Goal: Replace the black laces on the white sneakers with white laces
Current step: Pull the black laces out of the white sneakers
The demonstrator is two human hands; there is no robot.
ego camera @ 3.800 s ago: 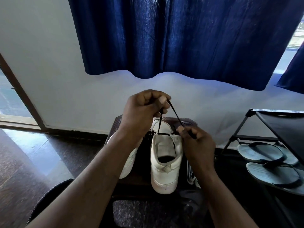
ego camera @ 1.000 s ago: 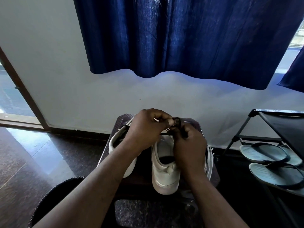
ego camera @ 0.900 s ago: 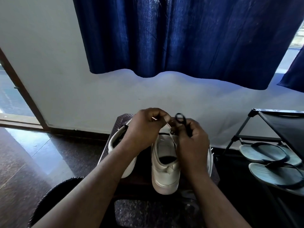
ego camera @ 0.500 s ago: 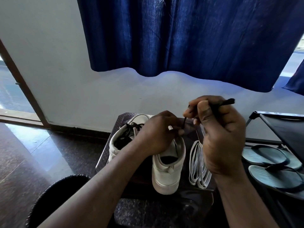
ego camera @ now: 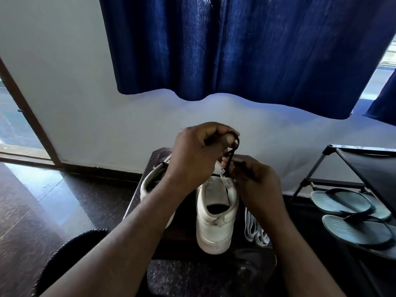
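Since half a second ago the right hand (ego camera: 256,185) has dropped from its raised position down to the sneaker's collar, and the left hand (ego camera: 196,156) has lifted off the shoe to just above it. The left hand's fingers are curled round a loop of the black lace (ego camera: 233,150), which runs down from its thumb to the top eyelets. The right hand's fingers are curled too, pinching the same lace right beside the eyelet row. The lace is taut between the two hands.

The white sneaker (ego camera: 216,226) being worked on stands heel toward the camera on a dark stool (ego camera: 159,152). The second white sneaker (ego camera: 149,185) sits just to its left, partly hidden by the left forearm, with black lace showing at its collar. The bundled white laces (ego camera: 256,233) lie on the stool just right of the near sneaker.

At right, grey flip-flops (ego camera: 345,203) rest on a black shoe rack (ego camera: 368,166). A blue curtain (ego camera: 235,50) hangs above.
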